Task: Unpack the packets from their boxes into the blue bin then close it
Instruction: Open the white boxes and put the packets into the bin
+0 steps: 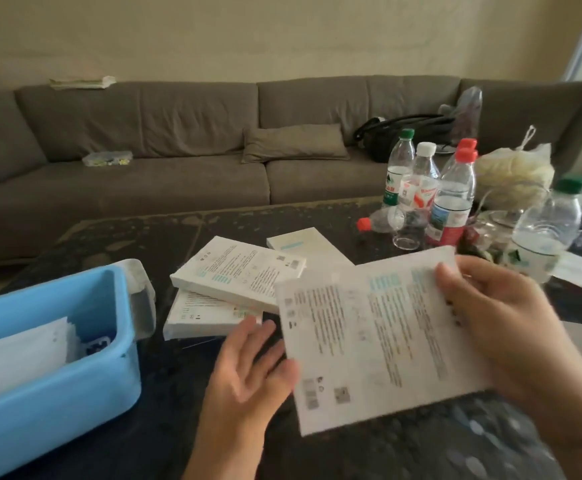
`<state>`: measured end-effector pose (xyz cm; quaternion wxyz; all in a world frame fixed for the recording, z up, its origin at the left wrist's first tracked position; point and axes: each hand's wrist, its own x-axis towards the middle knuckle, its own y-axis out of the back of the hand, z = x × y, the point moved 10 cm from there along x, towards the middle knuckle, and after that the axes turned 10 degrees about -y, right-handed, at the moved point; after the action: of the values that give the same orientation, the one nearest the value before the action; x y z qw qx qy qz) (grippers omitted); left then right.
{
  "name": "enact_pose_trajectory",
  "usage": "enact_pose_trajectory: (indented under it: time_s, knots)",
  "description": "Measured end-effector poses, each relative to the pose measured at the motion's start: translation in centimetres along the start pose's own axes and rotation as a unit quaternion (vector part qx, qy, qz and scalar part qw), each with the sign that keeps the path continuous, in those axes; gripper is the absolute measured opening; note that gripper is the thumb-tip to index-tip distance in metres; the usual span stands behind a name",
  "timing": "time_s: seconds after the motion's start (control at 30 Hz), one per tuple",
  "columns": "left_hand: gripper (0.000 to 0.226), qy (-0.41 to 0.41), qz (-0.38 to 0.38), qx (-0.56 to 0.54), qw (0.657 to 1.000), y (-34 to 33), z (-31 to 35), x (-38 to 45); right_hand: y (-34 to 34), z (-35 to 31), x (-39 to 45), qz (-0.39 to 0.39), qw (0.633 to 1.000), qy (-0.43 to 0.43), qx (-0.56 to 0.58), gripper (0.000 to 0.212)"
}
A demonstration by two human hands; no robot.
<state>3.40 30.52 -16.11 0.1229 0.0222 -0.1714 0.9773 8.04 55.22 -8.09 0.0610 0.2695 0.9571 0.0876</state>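
My right hand [497, 327] grips the right edge of a flat white printed box [369, 341] and holds it tilted above the dark table. My left hand [248, 368] is spread with relaxed fingers at the box's left edge, its fingertips close to or just touching it. The blue bin [75, 386] stands at the lower left without a lid on it, and white packets [19, 355] stand inside. Its clear lid [142, 299] leans behind the bin's right end. Two more white boxes [237, 268] lie stacked mid-table, and a third [303, 245] lies behind them.
Several water bottles [452, 199] and a glass [409, 230] crowd the table's right side, with a plastic bag [514, 174] behind them. A grey sofa [178, 161] runs along the far wall, with a cushion and a black bag on it.
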Motion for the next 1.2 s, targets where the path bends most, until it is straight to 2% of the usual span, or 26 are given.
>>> enact_pose_trajectory:
  time_s: [0.03, 0.07, 0.13, 0.17, 0.23, 0.33, 0.4, 0.47, 0.57, 0.63, 0.8, 0.83, 0.9, 0.93, 1.07, 1.13, 1.2]
  knots:
    - [0.1, 0.087, -0.051, -0.055, 0.993, -1.4, -1.2, -1.1, -1.4, 0.6, -0.5, -0.036, 0.999, -0.021, 0.003, 0.022]
    - [0.088, 0.147, -0.085, -0.078, 0.982, -2.2, -1.8, -2.5, -2.7, 1.1, -1.1, -0.065, 0.997, -0.035, 0.004, 0.023]
    - [0.047, 0.187, -0.078, -0.07, 0.977, -1.2, -2.2, -4.5, -4.7, 2.0, -1.9, -0.093, 0.995, -0.03, -0.017, 0.032]
    - [0.031, 0.184, -0.06, -0.075, 0.978, -0.4, -2.1, -5.0, -5.2, 2.1, -2.3, -0.092, 0.995, -0.008, -0.04, 0.045]
    - [0.035, 0.158, -0.044, -0.1, 0.981, 0.6, -1.3, -5.4, -6.0, 1.8, -3.2, -0.093, 0.992, 0.05, -0.066, 0.068]
    - [0.039, 0.108, -0.016, -0.094, 0.99, 1.9, -0.1, -6.0, -8.0, 1.9, -5.3, -0.133, 0.981, 0.105, -0.09, 0.083]
    - [0.03, 0.094, -0.009, -0.099, 0.991, 2.5, 0.1, -6.5, -9.2, 2.2, -6.3, -0.134, 0.973, 0.126, -0.138, 0.086]
    - [0.034, 0.093, -0.024, -0.113, 0.989, 2.5, 0.1, -6.9, -9.9, 2.4, -6.9, -0.122, 0.971, 0.141, -0.148, 0.085]
    - [0.074, 0.083, -0.019, -0.111, 0.99, 3.3, 0.0, -7.0, -10.4, 2.7, -6.9, -0.132, 0.977, 0.141, -0.09, 0.074]
    - [0.079, 0.078, -0.019, -0.121, 0.989, 3.8, 0.0, -6.9, -10.7, 2.7, -6.9, -0.142, 0.977, 0.142, -0.065, 0.065]
    - [0.073, 0.081, -0.022, -0.11, 0.99, 4.3, -0.4, -6.7, -11.2, 2.9, -6.7, -0.12, 0.966, 0.171, -0.155, 0.057]
    - [0.065, 0.079, -0.018, -0.098, 0.992, 4.5, -0.5, -6.6, -11.3, 3.1, -6.5, -0.113, 0.959, 0.172, -0.193, 0.055]
    - [0.033, 0.067, -0.011, -0.089, 0.994, 4.5, -0.5, -6.3, -11.5, 3.4, -6.3, -0.092, 0.94, 0.179, -0.275, 0.049]
    - [0.026, 0.063, -0.002, -0.082, 0.995, 4.6, -0.6, -6.3, -11.4, 3.4, -6.2, -0.07, 0.931, 0.189, -0.303, 0.046]
    - [0.029, 0.021, 0.025, -0.054, 0.998, 5.1, -0.8, -6.1, -9.8, 1.9, -6.7, 0.055, 0.922, 0.268, -0.274, 0.034]
    - [0.033, 0.005, 0.043, -0.044, 0.998, 5.4, -0.9, -6.2, -9.7, 1.9, -6.8, 0.073, 0.924, 0.265, -0.265, 0.03]
    - [0.042, -0.029, 0.047, -0.01, 0.998, 5.3, -0.6, -6.4, -10.1, 2.3, -6.6, 0.053, 0.939, 0.234, -0.247, 0.04]
